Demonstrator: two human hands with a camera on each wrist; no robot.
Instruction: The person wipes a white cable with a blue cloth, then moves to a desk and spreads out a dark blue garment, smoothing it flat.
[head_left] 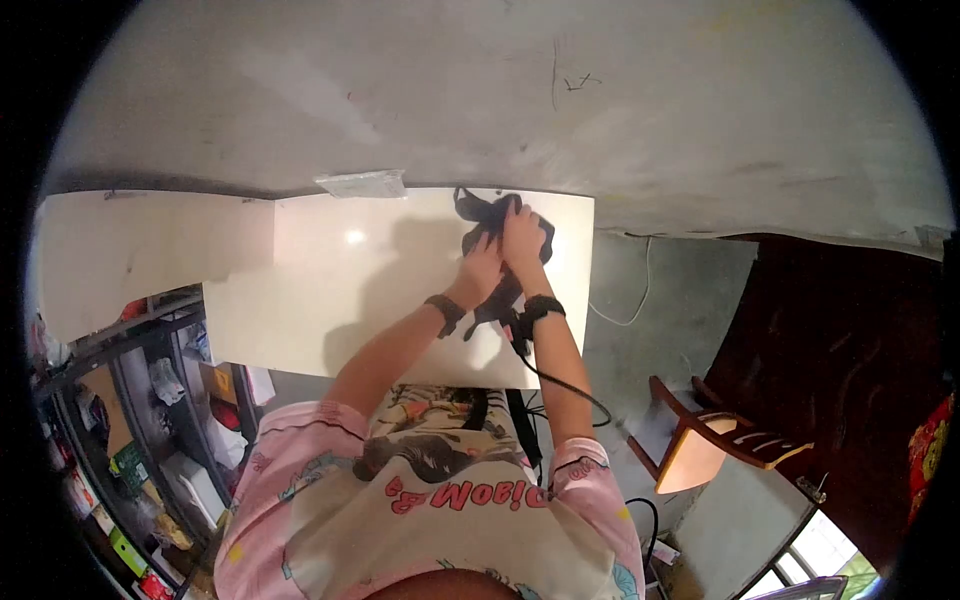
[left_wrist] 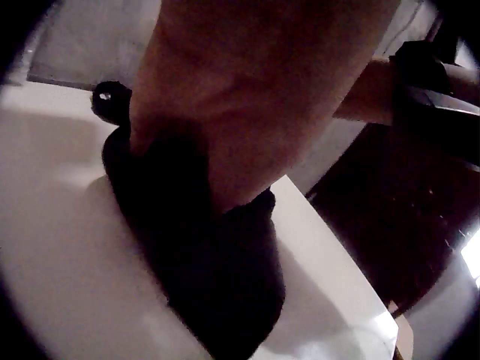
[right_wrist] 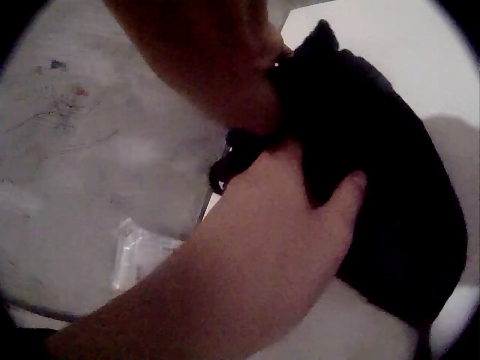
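Note:
A black, soft cloth item point(head_left: 478, 240) with a loose strap end or loop stands bunched up near the back right of a pale table. Its exact kind is hidden by the hands and the dark wrist views. My left hand point(head_left: 483, 264) grips its near left side; in the right wrist view that hand's thumb point(right_wrist: 349, 199) lies along the black cloth point(right_wrist: 397, 195) while the fingers are hidden. My right hand point(head_left: 523, 238) holds the upper right part, its fingers bent over the fabric. In the left wrist view the cloth point(left_wrist: 225, 277) hangs below the left hand point(left_wrist: 240, 105).
The pale tabletop point(head_left: 310, 290) meets a grey wall point(head_left: 450, 100). A clear plastic packet point(head_left: 362, 184) lies along the wall edge. A black cable point(head_left: 570, 385) loops by my right forearm. Shelves point(head_left: 170, 430) full of goods stand left; a wooden chair point(head_left: 700, 450) stands right.

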